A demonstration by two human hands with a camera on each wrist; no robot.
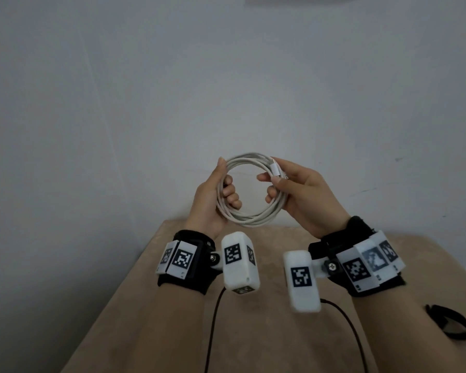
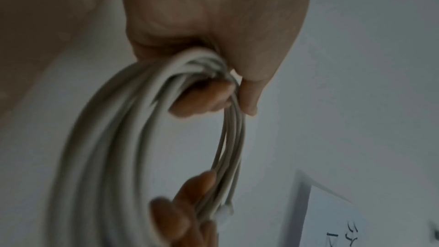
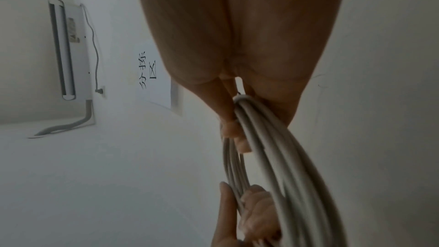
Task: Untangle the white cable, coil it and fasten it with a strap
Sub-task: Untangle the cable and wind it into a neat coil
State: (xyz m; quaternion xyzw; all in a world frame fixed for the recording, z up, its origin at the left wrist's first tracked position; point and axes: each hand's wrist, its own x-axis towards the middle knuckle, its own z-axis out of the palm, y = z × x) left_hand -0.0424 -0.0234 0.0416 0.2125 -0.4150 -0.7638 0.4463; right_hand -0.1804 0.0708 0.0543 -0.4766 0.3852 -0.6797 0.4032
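Note:
The white cable [image 1: 249, 216] is wound into a round coil of several loops, held up in the air in front of the wall. My left hand [image 1: 215, 196] grips the coil's left side, fingers curled through the ring. My right hand [image 1: 293, 189] holds the right side, thumb and fingers pinching the loops and the white plug end [image 1: 275, 169]. The left wrist view shows the loops [image 2: 142, 119] bunched under my fingers [image 2: 204, 99]. In the right wrist view the coil [image 3: 268, 138] runs down to the other hand [image 3: 249, 213]. A black strap [image 1: 451, 323] lies on the table at the right.
A tan table [image 1: 172, 319] lies below my hands, its far edge against the white wall [image 1: 226, 76]. Two thin black wires [image 1: 213, 332] run from the wrist cameras toward me. A wall unit [image 3: 69, 50] and a paper sign [image 3: 154, 74] hang on the wall.

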